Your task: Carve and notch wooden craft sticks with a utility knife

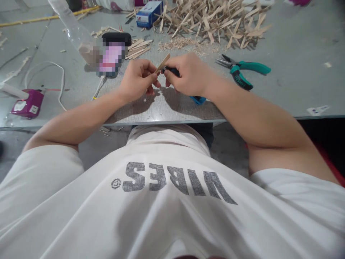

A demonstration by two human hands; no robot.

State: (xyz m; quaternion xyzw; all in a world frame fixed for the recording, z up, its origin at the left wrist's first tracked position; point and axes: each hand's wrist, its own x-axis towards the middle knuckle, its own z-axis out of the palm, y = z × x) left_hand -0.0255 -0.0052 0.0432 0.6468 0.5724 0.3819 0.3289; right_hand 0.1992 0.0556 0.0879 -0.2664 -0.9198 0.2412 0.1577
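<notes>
Head view: our left hand [138, 79] is pinching a likely light, brittle stick [163, 62], sensibly near-end; right hand [188, 73] is gripping a tool [198, 100].

Workshop, apparently for small handwork in wood; whether housed in a home or business cannot be told. Evidence, by clock face about the view's centre: grey worktable [291, 86], spanning ten to two; heap of loose wooden sticks [210, 19], between twelve and one; scatter of wood chips [180, 44], twelve; stack of flat sticks [138, 48], eleven; pliers [239, 70] with green-and-black handles, two.
</notes>
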